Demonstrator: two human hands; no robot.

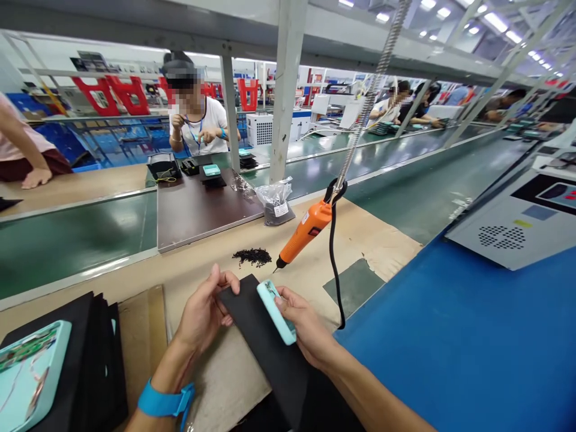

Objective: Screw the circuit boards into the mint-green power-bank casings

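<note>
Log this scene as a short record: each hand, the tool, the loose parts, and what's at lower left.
Left hand: holds the edge of a black sheet
Right hand: holds a turquoise casing
Tool: orange electric screwdriver, hanging from a coiled spring
Loose parts: heap of small black pieces
Lower left: second turquoise casing with a circuit board, on stacked black sheets

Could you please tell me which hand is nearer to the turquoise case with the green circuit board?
Left. The left hand is right of that open case, touching the black sheet; the right hand is farther right, holding another turquoise case.
</note>
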